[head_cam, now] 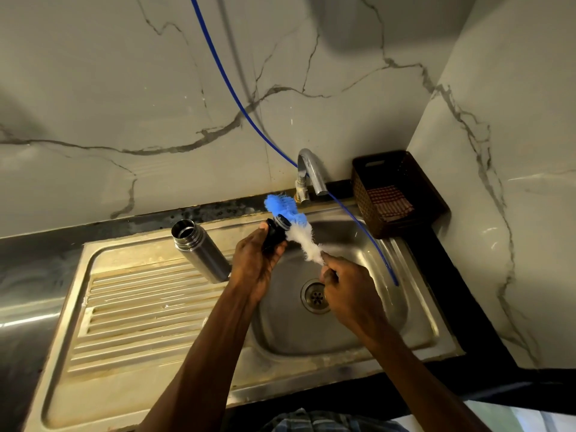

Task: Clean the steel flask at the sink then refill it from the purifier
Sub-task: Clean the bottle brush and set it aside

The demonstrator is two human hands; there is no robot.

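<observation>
Hands work over the sink (358, 344) basin so drips fall to the drain: the right hand (349, 288) pinches the brush (299, 235) handle, bristles against the black cap (276, 233) clasped in the left hand (255, 260). Beyond, the steel flask (199, 249) stands uncapped on the draining board, touching neither hand, long axis upright, mouth up, probably waiting its turn.

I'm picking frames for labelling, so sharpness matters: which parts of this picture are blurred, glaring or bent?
Head view: the bottle brush smears with motion blur near the right hand; the flask and cap stay sharp; glare streaks the sink basin; wide-angle bending curves the counter edge.
</observation>
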